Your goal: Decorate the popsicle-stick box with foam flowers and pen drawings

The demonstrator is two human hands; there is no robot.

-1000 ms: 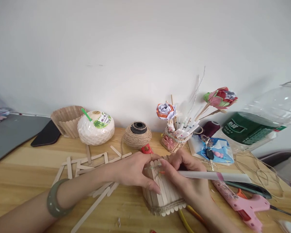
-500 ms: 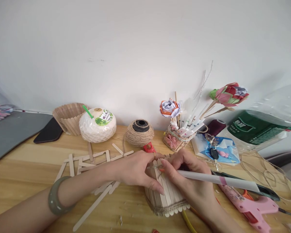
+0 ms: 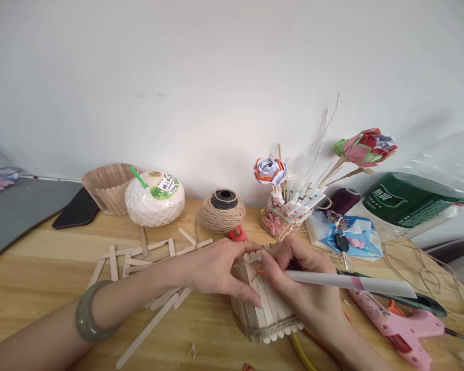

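A small basket of craft sticks [image 3: 268, 306] rests on the table, with twine wrapped around its lower edge. A thin greenish-silver trim [image 3: 248, 263] runs across its upper part. My left hand [image 3: 226, 273] grips the basket from the left, thumb stretched across the sticks. Pinched in my right hand [image 3: 301, 278] is a white marker pen [image 3: 332, 280] with a pink band, its back end pointing right. My right thumb touches the trim near the top of the basket. The pen's tip is hidden by my fingers.
Loose craft sticks [image 3: 150, 330] lie at left. Behind stand a stick basket [image 3: 112, 193], a coconut [image 3: 154, 203], a twine spool [image 3: 222, 214] and a flower pot of markers [image 3: 278, 221]. At right are a pink glue gun [image 3: 406, 330], a key [image 3: 343, 247] and a large bottle [image 3: 410, 201].
The pen's back end has swung slightly up and to the right. A small orange spot by my right thumb no longer shows. My left hand and the basket have hardly moved.
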